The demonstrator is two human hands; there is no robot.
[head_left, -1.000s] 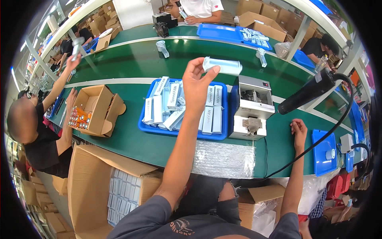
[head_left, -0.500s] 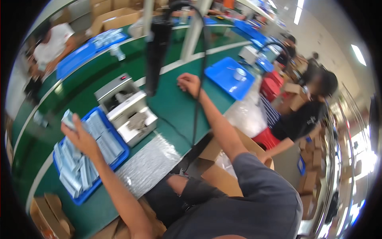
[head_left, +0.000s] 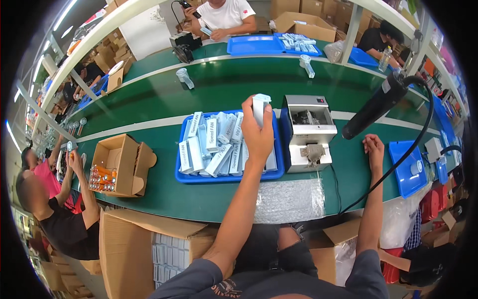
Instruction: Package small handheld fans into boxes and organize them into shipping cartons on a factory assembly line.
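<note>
My left hand is closed around a small pale blue carton, held upright with its top end uppermost. It is above the right part of a blue tray, where several similar pale blue cartons lie heaped. Next to it stands a white-and-grey benchtop machine with a metal piece in its lower opening. My right hand rests on the green table right of the machine, its fingers loosely curled with nothing visible in them.
Bubble wrap lies before the machine. A black cylindrical tool hangs on a cable above the table. Left is a box holding orange cells; an open carton stands below. Clear-headed pale parts lie on the green belt. Co-workers sit around.
The view has swung to the left and levelled. My left hand still grips the pale blue carton over the tray, and the right hand remains on the table.
</note>
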